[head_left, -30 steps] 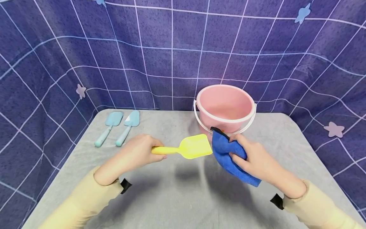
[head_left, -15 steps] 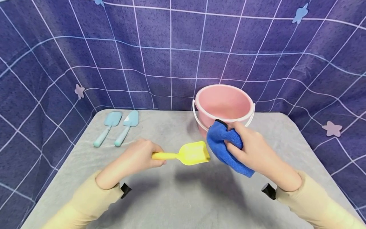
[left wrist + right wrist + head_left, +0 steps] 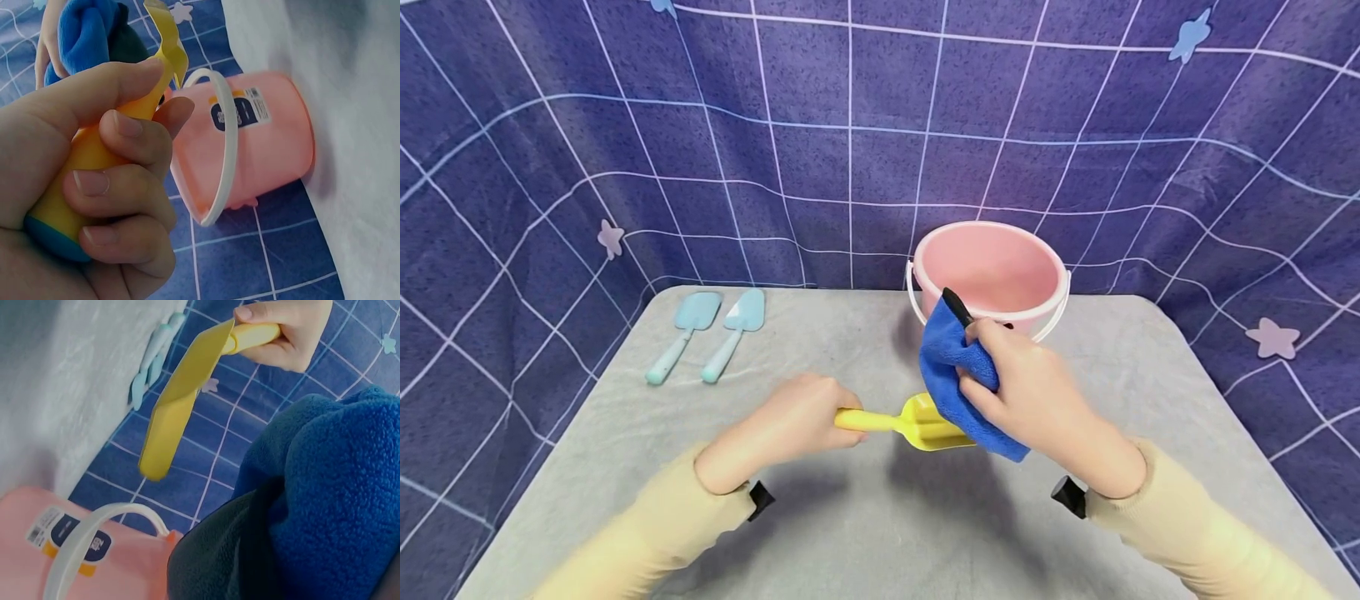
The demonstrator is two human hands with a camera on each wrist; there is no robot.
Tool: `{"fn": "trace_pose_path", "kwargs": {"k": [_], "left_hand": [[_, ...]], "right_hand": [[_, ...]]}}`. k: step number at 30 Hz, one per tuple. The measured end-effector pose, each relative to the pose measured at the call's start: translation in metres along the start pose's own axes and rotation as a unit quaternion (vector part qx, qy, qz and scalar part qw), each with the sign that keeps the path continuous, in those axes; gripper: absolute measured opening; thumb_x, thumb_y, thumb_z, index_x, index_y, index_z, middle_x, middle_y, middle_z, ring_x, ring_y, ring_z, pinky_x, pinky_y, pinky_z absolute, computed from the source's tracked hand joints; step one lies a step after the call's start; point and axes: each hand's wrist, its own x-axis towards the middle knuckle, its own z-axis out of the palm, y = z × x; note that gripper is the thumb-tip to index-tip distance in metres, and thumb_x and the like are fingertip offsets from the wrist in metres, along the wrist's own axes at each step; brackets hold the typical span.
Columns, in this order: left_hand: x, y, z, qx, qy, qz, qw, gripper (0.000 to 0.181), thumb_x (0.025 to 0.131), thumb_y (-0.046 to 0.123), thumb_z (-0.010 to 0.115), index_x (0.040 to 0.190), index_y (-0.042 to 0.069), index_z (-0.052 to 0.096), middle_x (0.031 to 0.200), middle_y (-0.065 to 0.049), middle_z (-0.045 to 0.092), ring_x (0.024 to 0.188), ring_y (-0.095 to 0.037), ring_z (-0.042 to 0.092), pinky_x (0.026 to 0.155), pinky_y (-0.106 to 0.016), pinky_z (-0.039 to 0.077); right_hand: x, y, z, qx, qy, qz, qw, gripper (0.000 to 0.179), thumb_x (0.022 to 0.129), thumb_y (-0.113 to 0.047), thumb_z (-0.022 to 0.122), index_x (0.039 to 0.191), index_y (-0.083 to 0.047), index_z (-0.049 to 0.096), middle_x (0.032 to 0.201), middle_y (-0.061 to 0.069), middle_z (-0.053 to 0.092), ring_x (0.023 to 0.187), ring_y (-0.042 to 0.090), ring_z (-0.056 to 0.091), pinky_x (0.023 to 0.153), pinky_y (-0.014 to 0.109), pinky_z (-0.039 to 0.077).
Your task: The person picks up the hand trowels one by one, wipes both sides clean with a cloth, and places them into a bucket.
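My left hand (image 3: 802, 421) grips the handle of a yellow toy shovel (image 3: 922, 427) above the table, its fingers wrapped round the handle in the left wrist view. The blade points right and is tilted. A blue cloth (image 3: 958, 375) with a black edge is bunched in my right hand (image 3: 1033, 396), pinched between thumb and fingers. In the head view the cloth covers the blade's far end; the right wrist view shows the shovel (image 3: 184, 400) apart from the cloth (image 3: 337, 500). Behind the cloth stands a pink bucket (image 3: 940, 287) with a white handle.
Two light-blue toy shovels (image 3: 697, 310) lie side by side at the table's back left. The grey table (image 3: 820, 533) is bordered by a dark blue gridded curtain (image 3: 820, 158) with star shapes.
My left hand has brought the yellow shovel right and lower, turning its blade. My right hand has carried the blue cloth left, so it now overlaps the blade in the head view.
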Motion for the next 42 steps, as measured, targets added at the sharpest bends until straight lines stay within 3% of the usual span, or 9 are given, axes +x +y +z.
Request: {"fn": "trace_pose_path", "kwargs": {"k": [8,19,33,42], "left_hand": [[0.008,0.011,0.003,-0.012,0.001,-0.016,0.9998,0.017,0.073,0.028,0.076,0.063,0.022,0.064,0.053,0.014,0.042,0.050,-0.005,0.037,0.045,-0.021,0.033],[0.016,0.024,0.000,0.004,0.015,-0.002,0.9999,0.016,0.074,0.031,0.077,0.071,0.018,0.069,0.055,0.013,0.048,0.051,-0.006,0.042,0.048,-0.022,0.035],[0.017,0.026,0.000,0.007,0.030,0.012,0.9995,0.014,0.073,0.027,0.078,0.070,0.016,0.069,0.055,0.012,0.049,0.051,-0.005,0.042,0.049,-0.021,0.036],[0.015,0.021,0.001,0.011,0.032,0.013,0.9993,0.014,0.072,0.027,0.078,0.069,0.017,0.069,0.055,0.014,0.049,0.052,-0.005,0.042,0.049,-0.021,0.037]], "right_hand": [[0.000,-0.008,0.011,-0.039,0.005,-0.017,0.9991,0.032,0.080,-0.029,0.064,0.104,-0.013,0.052,0.084,0.005,0.060,0.073,0.023,0.058,0.056,0.041,0.049],[-0.006,-0.012,0.030,-0.082,0.010,-0.049,0.9954,0.033,0.078,-0.027,0.067,0.104,-0.013,0.053,0.085,0.005,0.058,0.076,0.023,0.057,0.058,0.040,0.050],[-0.011,-0.007,0.035,-0.097,0.008,-0.052,0.9939,0.031,0.078,-0.025,0.065,0.103,-0.012,0.053,0.083,0.007,0.057,0.078,0.026,0.059,0.060,0.041,0.051],[-0.016,0.001,0.034,-0.097,-0.008,-0.032,0.9947,0.033,0.077,-0.025,0.066,0.104,-0.012,0.053,0.085,0.007,0.058,0.080,0.026,0.058,0.061,0.042,0.052]]}}
